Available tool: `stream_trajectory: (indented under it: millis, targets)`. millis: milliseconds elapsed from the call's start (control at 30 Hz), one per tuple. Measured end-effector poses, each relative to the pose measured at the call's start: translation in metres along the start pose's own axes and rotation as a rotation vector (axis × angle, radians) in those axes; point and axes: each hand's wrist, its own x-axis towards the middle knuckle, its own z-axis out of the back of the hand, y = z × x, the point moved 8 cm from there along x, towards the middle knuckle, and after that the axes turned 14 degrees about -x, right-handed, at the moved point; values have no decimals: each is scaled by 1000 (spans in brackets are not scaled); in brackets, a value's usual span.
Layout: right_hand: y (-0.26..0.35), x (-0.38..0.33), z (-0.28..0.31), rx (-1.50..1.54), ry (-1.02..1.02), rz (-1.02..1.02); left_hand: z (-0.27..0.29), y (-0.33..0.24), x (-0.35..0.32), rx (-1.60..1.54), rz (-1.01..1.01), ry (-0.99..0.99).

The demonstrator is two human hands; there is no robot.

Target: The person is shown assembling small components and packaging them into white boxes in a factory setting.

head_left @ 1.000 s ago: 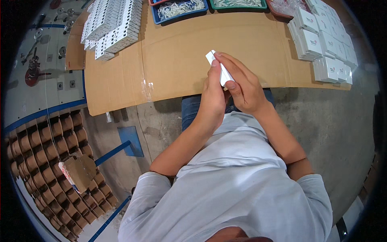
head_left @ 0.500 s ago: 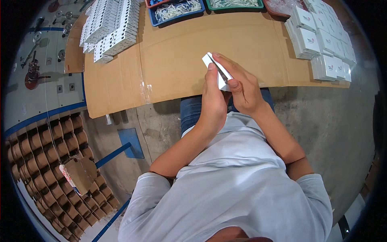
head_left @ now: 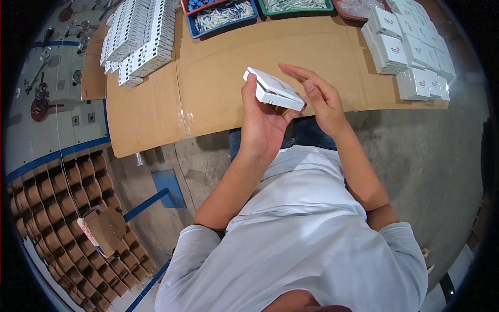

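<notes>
Gripping a flat white plastic plate (head_left: 274, 89), the left hand (head_left: 262, 125) has its thumb up along the plate's left edge and its fingers curled beneath, so this grip is closed on the piece and holds it tilted above the near edge of the table (head_left: 218, 88). Just to the right, the right hand (head_left: 322, 101) stands open, fingers stretched and spread over the plate's right end; its fingertips are at or just off the plate's right corner, and I cannot tell whether they touch it, but this grip holds nothing. Brown cardboard sheets cover the table. At its far left lie rows of white parts (head_left: 136, 39) stacked on edge, and at its far right sits a cluster of small white boxes (head_left: 408, 52) set close together. Along the back edge stand a blue tray (head_left: 222, 15) of pale small pieces and a green tray (head_left: 296, 6) beside it. On the floor to the person's left, a grid of brown cardboard tubes (head_left: 62, 208) stands upright, with a torn cardboard piece (head_left: 104, 229) lying on top.
</notes>
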Motion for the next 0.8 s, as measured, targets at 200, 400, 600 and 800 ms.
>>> stream_trajectory:
  millis: [200,400,600,800]
  targets:
    - [-7,-1,-12,126,39,-99,10,2,2,-99,53,-65]
    - [-9,-2,-18,114,61,-136,13,-1,-5,-49,40,-117]
    - [-19,5,-9,163,38,-133,7,2,3,-5,24,-54]
    - [-2,4,4,209,18,-140,-6,-20,1,536,-512,188]
